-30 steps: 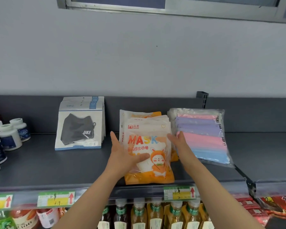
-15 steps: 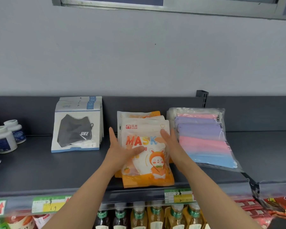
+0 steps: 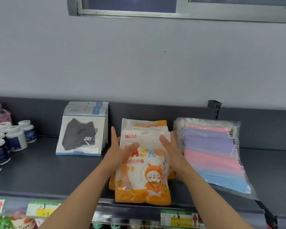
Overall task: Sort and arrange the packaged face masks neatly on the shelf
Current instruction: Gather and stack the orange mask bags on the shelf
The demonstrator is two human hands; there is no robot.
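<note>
On the dark grey metal shelf in front of me, the stack of orange-and-white plastic mask packets sits in the middle. The top packet shows a cartoon rabbit and the word MASK. The stack's lower edge lies right at the shelf's front lip, and the packets behind fan out slightly toward the back panel.

My left hand is against the left side of that stack. Its fingers point straight up along the edge and the thumb lies across the front of the top packet. My right hand mirrors it on the right side, with straight fingers pressed against the packet edges and the thumb resting on the front. Neither hand is curled round anything. Both are flat and relaxed, squeezing the stack between them.

Just left of the stack, apart from my hand, a row of white card packets with a black cloth mask leans against the back panel. Just right of it, clear plastic bags of pink, purple and blue masks lie tilted, close beside my right hand.

At the far left stand white plastic bottles with blue labels, and a pink bottle stands behind them. Green-and-yellow price tags with red arrows line the shelf's front edge.
</note>
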